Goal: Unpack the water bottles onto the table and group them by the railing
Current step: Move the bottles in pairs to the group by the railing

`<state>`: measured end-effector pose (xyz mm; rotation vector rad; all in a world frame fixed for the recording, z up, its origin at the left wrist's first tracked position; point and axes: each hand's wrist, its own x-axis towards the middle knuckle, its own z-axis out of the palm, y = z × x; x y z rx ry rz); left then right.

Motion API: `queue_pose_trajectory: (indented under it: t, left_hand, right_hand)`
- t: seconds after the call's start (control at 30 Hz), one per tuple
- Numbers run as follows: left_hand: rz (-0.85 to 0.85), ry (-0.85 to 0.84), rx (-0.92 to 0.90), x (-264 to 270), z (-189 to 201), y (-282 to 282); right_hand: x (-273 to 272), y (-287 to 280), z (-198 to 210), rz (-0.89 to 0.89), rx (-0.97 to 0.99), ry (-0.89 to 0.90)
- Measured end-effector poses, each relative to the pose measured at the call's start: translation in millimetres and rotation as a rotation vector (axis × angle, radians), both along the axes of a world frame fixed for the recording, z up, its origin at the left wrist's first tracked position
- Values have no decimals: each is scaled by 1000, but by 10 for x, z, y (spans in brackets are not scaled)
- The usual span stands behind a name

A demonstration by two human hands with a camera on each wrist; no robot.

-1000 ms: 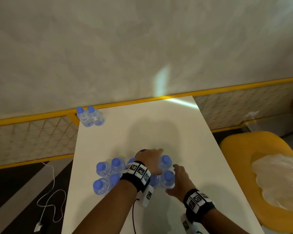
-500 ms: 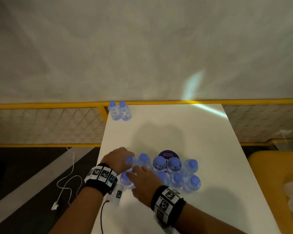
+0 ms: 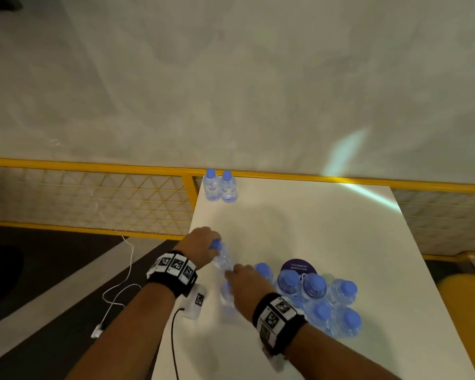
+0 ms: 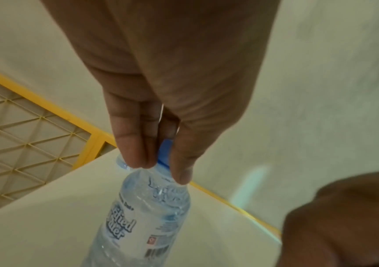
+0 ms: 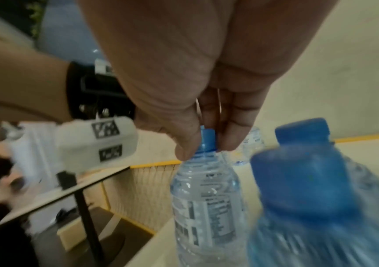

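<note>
Pinching bottle caps (image 4: pixel 164 152), both hands.

The bottle (image 4: pixel 138 216) label shows partial words, apparently "…ified" and "…ater", above a barcode. Print on the purple disc (image 3: pixel 299 267) beside the pack is too small to read.

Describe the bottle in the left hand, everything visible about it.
The bottle in the left hand is small, of clear crinkled plastic, with a blue screw cap and a white label printed in blue lettering with a barcode near its lower edge. It looks full and sealed. The left hand pinches it at the cap and neck from above, fingers on one side, thumb on the other. It leans slightly, at the table's left edge, apart from the cluster. Whether its base touches the table cannot be told.
</note>
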<state>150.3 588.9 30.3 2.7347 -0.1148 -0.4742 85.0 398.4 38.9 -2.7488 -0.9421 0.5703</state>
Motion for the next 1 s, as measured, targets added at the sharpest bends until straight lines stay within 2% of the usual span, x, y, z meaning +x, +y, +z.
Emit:
queue_pose_trajectory:
  t: [0.2, 0.33, 0.4, 0.47, 0.53, 0.6, 0.63, 0.7, 0.73, 0.83, 0.9, 0.97, 1.0]
  left_hand:
    - [108, -89, 55, 659, 52, 382]
    - [156, -119, 100, 1034, -28, 460]
    - [175, -126, 105, 1185, -76, 466]
    - [196, -133, 107, 1317, -121, 476]
    - [195, -140, 111, 1426, -160, 470]
    - [176, -163, 109, 1525, -193, 455]
    - [168, -172, 105, 1571, -205, 447]
    - [154, -172, 97, 1654, -215, 433]
    - [147, -175, 93, 1693, -225, 434]
    - [130, -193, 112, 1771, -265, 446]
    - [124, -204, 105, 1783, -282, 453]
    - [120, -204, 86, 1789, -311, 468]
    - [116, -205, 81, 1793, -316, 473]
  right_hand:
    - [852, 214, 320, -224, 217, -19]
    - [1536, 444, 465, -319, 214, -26]
    - [1836, 580, 452, -388, 209, 53]
    - [2086, 714, 386, -541, 294, 207]
    - [2264, 797, 200, -734, 461, 359]
    - [2503, 832, -270, -762, 554, 440]
    - [2549, 862, -340, -823, 590, 485]
    - [2603, 887, -368, -859, 592, 541]
    - [2551, 880, -245, -785, 548, 518]
    - [2489, 848, -81, -793, 643, 566]
    - [2523, 876, -39, -744, 620, 484]
    - [2548, 877, -52, -757, 654, 522]
    - [2592, 899, -148, -683, 616, 451]
